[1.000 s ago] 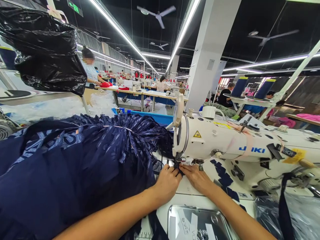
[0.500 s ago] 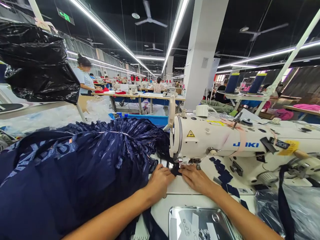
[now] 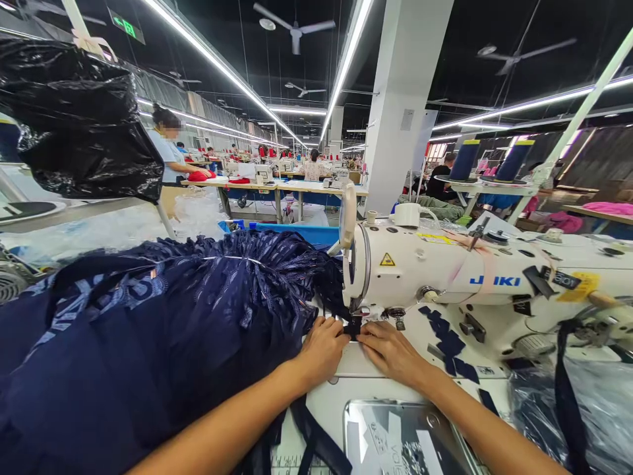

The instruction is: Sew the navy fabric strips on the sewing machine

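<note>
A white Juki sewing machine (image 3: 445,280) stands on the table in front of me. My left hand (image 3: 324,349) and my right hand (image 3: 390,349) lie side by side just before its needle. Both pinch a small dark navy fabric piece (image 3: 353,326) under the presser foot, with fingers pressed together. A big heap of navy patterned fabric (image 3: 163,323) spreads over the table to the left and touches my left hand. Navy straps (image 3: 316,442) hang off the front edge below my left forearm.
A metal tray (image 3: 400,439) sits at the table's front edge. Several small navy pieces (image 3: 448,346) lie under the machine arm. A plastic bag (image 3: 573,409) is at right, a black bag (image 3: 79,119) hangs upper left. Other workers sit at tables behind.
My hands have stayed at the needle, holding the small piece. The view has shifted slightly, with little else altered.
</note>
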Available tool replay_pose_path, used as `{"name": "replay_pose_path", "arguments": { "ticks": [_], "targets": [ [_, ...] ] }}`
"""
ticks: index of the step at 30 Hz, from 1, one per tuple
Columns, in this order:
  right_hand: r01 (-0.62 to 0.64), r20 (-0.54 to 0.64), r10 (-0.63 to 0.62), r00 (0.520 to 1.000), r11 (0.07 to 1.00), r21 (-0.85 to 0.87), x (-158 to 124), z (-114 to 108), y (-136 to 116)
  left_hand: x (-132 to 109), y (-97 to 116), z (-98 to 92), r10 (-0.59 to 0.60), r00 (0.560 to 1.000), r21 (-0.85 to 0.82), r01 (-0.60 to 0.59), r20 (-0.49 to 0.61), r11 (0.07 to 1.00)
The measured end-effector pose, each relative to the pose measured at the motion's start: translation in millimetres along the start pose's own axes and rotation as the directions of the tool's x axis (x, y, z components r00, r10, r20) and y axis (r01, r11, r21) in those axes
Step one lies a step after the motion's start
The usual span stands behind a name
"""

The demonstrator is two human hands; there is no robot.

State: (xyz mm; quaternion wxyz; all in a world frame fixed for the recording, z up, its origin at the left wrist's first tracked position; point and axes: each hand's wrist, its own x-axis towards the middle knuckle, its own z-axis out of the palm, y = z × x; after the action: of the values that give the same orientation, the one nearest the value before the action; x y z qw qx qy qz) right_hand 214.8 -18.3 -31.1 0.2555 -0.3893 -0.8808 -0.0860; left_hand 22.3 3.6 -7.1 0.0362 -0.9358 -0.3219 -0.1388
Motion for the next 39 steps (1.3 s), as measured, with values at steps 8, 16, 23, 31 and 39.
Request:
{"name": "replay_pose_path", "arguments": {
  "ticks": [8,16,23,31,39],
  "targets": [
    [0.019,-0.009,-0.018,1.000,0.999,0.029,1,-2,-1,1,-4,3.2,0.004,1.000,-0.010,-0.005,-0.007,1.000],
    [0.008,0.015,-0.009,1.000,0.998,0.058,-2,0,5,4,-8,6.1,0.013,1.000,-0.052,-0.013,0.001,0.999],
    [-0.021,-0.003,0.021,1.000,0.998,0.066,-7,4,9,9,-14,9.1,0.014,1.000,-0.101,-0.012,0.014,0.995],
    [0.036,0.042,-0.034,0.999,0.998,-0.053,-2,-1,3,6,-14,7.8,0.089,0.996,-0.047,-0.090,-0.014,0.995],
    [0.048,0.030,-0.047,0.998,0.998,-0.030,-1,-2,2,-1,-12,7.2,0.167,0.986,-0.033,-0.168,-0.020,0.985]
  ]
}}
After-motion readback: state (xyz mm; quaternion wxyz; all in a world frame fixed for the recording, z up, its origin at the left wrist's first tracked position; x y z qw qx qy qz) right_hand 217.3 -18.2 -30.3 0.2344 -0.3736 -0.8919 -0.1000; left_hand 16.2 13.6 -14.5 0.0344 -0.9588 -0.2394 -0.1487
